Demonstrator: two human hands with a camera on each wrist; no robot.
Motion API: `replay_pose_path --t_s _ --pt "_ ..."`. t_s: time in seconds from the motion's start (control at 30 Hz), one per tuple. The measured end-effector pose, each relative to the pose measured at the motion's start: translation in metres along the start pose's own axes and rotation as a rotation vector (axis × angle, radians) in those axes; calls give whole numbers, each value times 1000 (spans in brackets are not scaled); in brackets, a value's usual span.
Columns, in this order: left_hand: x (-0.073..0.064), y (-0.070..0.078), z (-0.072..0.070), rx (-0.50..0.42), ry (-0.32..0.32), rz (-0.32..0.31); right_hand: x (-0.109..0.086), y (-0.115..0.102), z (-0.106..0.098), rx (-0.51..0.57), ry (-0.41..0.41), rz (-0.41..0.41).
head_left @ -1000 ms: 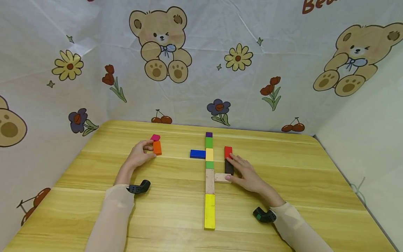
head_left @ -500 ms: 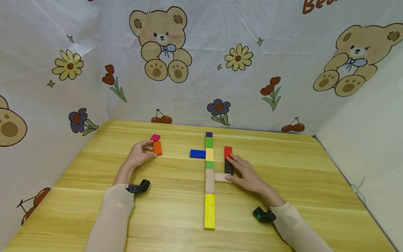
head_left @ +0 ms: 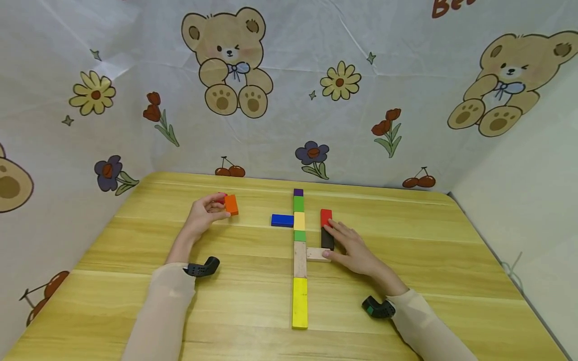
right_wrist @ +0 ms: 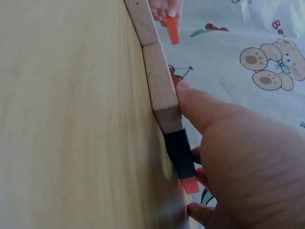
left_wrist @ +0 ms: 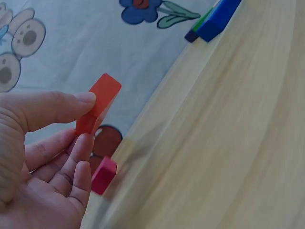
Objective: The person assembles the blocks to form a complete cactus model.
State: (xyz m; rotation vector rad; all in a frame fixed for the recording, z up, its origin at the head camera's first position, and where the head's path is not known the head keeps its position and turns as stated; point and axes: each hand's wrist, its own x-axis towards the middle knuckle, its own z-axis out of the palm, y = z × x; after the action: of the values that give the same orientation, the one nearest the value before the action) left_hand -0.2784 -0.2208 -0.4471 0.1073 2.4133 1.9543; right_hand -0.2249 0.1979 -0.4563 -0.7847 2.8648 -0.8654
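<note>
My left hand (head_left: 203,214) pinches an orange block (left_wrist: 102,100) between thumb and fingers, raised off the table. Beyond that hand a small magenta block (left_wrist: 104,175) rests on the wood, mostly covered in the head view. My right hand (head_left: 354,250) spreads over the row's right side. Its thumb touches a plain wooden block (right_wrist: 161,78), while its fingertips lie on the red block (head_left: 326,216) and along the black block (right_wrist: 180,152). These three join end to end, the plain one lying crosswise against another plain block (head_left: 300,259) in the central row.
The central row runs from a yellow block (head_left: 300,303) nearest me, through green (head_left: 299,235), cream (head_left: 299,221) and another green block (head_left: 298,204), to a purple block (head_left: 298,192). A blue block (head_left: 282,220) juts left. Behind the table (head_left: 244,301) hangs a bear-print cloth (head_left: 280,135).
My left hand has picked up the orange block and carried it up and slightly right, now overlapping the magenta one in the head view. The right hand has stayed in place.
</note>
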Motion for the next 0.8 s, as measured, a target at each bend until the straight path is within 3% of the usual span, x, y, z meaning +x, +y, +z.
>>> replay_pose_path --t_s 0.47,0.8 --pt "36 16 59 62 -51 -6 0 -1 0 -9 -2 -6" --pt "50 12 81 144 -100 -18 -2 1 -1 -12 -5 2"
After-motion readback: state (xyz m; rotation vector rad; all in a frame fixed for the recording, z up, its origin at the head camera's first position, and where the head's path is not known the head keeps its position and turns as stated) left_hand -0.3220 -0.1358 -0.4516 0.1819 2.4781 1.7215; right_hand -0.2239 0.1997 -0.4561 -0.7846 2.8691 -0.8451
